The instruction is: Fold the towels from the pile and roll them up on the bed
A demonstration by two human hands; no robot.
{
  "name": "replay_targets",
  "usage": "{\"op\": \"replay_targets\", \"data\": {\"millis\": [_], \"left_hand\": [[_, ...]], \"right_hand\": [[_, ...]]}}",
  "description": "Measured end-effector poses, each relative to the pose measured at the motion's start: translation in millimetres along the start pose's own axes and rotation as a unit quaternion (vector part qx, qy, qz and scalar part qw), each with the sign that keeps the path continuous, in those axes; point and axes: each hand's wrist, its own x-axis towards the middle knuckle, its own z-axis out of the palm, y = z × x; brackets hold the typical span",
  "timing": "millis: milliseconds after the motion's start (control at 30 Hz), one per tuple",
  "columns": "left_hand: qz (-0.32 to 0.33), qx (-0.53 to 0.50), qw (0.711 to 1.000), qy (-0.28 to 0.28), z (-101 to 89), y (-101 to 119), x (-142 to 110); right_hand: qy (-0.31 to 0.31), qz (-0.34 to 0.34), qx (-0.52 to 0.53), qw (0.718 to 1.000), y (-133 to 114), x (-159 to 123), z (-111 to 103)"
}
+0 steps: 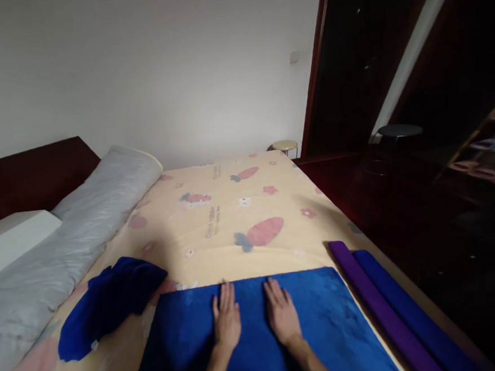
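A blue towel [324, 310] lies spread flat on the bed in front of me. My left hand [227, 320] rests palm down on it, fingers stretched out toward its far edge. A short way to the right, my right hand [283, 313] also presses flat on the cloth, fingertips near the same edge. Neither hand grips anything. To the left lies a crumpled dark blue cloth [111, 302] with a small white tag. Along the right side are a purple folded or rolled cloth [374, 295] and a blue one [408, 304], long and narrow, side by side.
The bed sheet [216, 227] is cream with a carrot print. A long grey pillow [100, 201] and a white box-like block [17, 235] lie by the dark headboard [38, 166]. Beyond the bed stand a yellowish stool [285, 145] and a dark stool [399, 131].
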Motion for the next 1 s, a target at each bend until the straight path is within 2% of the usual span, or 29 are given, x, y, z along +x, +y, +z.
{"op": "replay_targets", "data": {"millis": [33, 67, 100, 133, 200, 300, 333, 400, 467, 533, 600, 700, 767, 833, 867, 900, 933, 967, 1000], "left_hand": [[0.034, -0.015, 0.999, -0.017, 2.2, 18, 2], [0.055, -0.027, 0.997, -0.036, 3.3, 26, 3], [0.059, -0.032, 0.996, -0.051, 3.1, 24, 3], [0.048, -0.031, 0.996, -0.062, 2.0, 11, 1], [-0.026, -0.001, 0.998, -0.06, -0.3, -42, -7], [-0.163, 0.073, 0.984, 0.005, 2.8, -148, -28], [-0.174, 0.085, 0.981, 0.025, 4.9, -178, -34], [-0.177, 0.1, 0.978, 0.036, 6.7, -219, -41], [-0.179, 0.124, 0.975, 0.031, 2.1, -232, -40], [-0.192, 0.151, 0.97, 0.013, -8.8, -224, -35], [-0.175, 0.157, 0.972, -0.004, -21.4, -199, -28], [-0.079, 0.112, 0.99, 0.015, -25.1, -129, -27], [-0.015, 0.054, 0.998, 0.022, -9.1, -66, -37], [0.029, -0.002, 1.0, 0.006, 17.5, -9, -53], [0.046, -0.021, 0.999, -0.004, 31.4, 11, -63], [0.059, -0.035, 0.998, -0.017, 43.6, 21, -73], [0.068, -0.042, 0.996, -0.027, 52.6, 20, -84], [0.067, -0.042, 0.996, -0.032, 57.2, 7, -94], [0.05, -0.035, 0.998, -0.031, 56.5, -15, -104]], "right_hand": [[-0.032, -0.047, 0.021, 0.998, -17, 1, 6], [-0.054, -0.078, 0.033, 0.995, -26, 1, 10], [-0.063, -0.089, 0.034, 0.993, -26, 1, 10], [-0.059, -0.08, 0.025, 0.995, -16, 2, 8], [-0.023, -0.024, -0.011, 0.999, 28, 2, -4], [0.053, 0.096, -0.076, 0.991, 116, 0, -23], [0.077, 0.12, -0.095, 0.985, 140, -2, -26], [0.093, 0.142, -0.119, 0.978, 171, -4, -25], [0.085, 0.151, -0.126, 0.977, 183, -3, -21], [0.069, 0.165, -0.119, 0.977, 181, 1, -22], [0.054, 0.18, -0.104, 0.977, 168, 7, -29], [0.085, 0.15, -0.088, 0.981, 117, 3, -30], [0.121, 0.067, -0.073, 0.988, 67, -14, -12], [0.114, -0.03, -0.039, 0.992, 22, -39, 21], [0.104, -0.074, -0.025, 0.992, 8, -53, 38], [0.086, -0.118, -0.019, 0.989, 2, -67, 53], [0.059, -0.145, -0.021, 0.987, 5, -82, 62], [0.063, -0.131, -0.034, 0.989, 17, -97, 65], [0.078, -0.101, -0.049, 0.991, 34, -112, 61]]}}
